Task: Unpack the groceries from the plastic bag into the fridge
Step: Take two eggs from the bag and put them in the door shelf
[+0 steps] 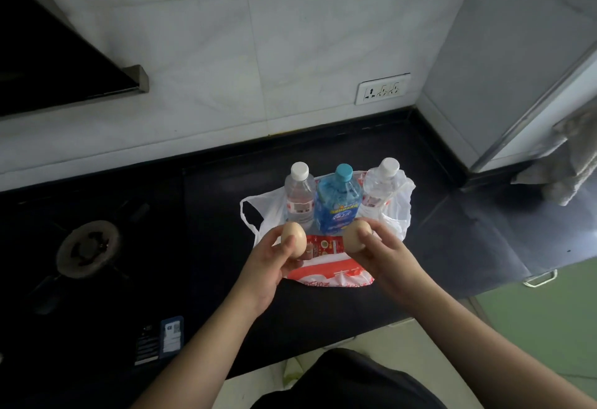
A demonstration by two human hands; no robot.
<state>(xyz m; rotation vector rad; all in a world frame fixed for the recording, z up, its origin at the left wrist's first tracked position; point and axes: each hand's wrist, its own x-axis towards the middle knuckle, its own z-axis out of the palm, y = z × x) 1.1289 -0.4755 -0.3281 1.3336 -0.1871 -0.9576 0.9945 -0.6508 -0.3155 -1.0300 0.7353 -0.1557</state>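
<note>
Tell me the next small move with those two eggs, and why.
Probably carry both eggs rightward toward the fridge. The left hand already holds one egg and the right hand the other egg, both lifted above the plastic bag, so nothing is left to pick up.

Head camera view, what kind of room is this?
Most likely a home kitchen: a gas burner set in a black countertop, a slanted range hood above it, and a tiled wall with a socket strip.

Both bare forearms reaching forward, left hand (274,260) fingers curled round an egg (294,239), right hand (384,253) gripping another egg (355,235), hands level, apart
</note>
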